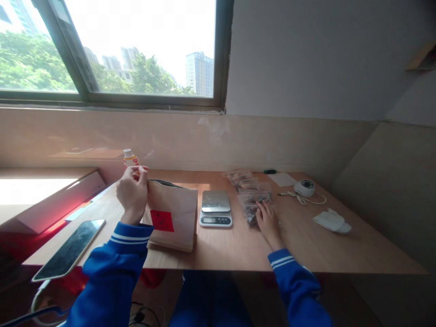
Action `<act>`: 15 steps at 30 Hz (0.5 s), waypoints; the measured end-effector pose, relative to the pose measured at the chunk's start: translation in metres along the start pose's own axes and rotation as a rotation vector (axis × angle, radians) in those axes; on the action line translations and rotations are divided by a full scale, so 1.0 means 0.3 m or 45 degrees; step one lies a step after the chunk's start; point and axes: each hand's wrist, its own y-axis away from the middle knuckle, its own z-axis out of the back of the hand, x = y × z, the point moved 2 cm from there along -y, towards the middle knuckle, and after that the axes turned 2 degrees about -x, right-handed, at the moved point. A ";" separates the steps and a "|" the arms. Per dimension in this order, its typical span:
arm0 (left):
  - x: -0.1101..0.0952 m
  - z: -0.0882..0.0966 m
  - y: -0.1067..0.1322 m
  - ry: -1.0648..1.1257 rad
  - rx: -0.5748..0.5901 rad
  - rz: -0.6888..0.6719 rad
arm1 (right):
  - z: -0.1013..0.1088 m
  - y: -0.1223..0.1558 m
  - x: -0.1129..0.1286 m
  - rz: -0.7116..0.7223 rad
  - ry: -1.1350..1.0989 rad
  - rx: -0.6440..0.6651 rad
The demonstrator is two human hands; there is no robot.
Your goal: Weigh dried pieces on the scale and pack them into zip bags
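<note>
My left hand (132, 191) is closed on the top left edge of a brown paper bag (175, 213) that stands upright on the wooden table (238, 245) and bears a red label. My right hand (267, 220) lies flat with fingers stretched out on a pile of small clear zip bags (252, 193) holding dark contents. A small silver digital scale (215, 208) sits between the bag and the pile. Both arms wear blue sleeves with white stripes.
A small bottle (130, 158) stands behind the bag by the wall. A phone (70, 249) lies at the table's left corner. On the right are a white dome camera with cable (304, 187), a crumpled white tissue (332, 221), a white paper (282, 179) and a green pen (270, 171).
</note>
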 end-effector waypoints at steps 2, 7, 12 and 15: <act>-0.005 -0.002 -0.009 0.015 -0.055 0.039 | 0.000 -0.001 0.000 -0.009 0.001 0.004; 0.025 -0.037 -0.036 0.007 -0.021 0.175 | -0.006 -0.002 -0.007 -0.002 -0.010 0.012; 0.050 -0.068 -0.026 0.022 0.137 0.206 | -0.005 0.001 -0.008 -0.020 -0.023 -0.011; 0.034 -0.061 0.022 0.130 0.047 0.124 | 0.011 0.002 0.006 -0.046 -0.001 -0.034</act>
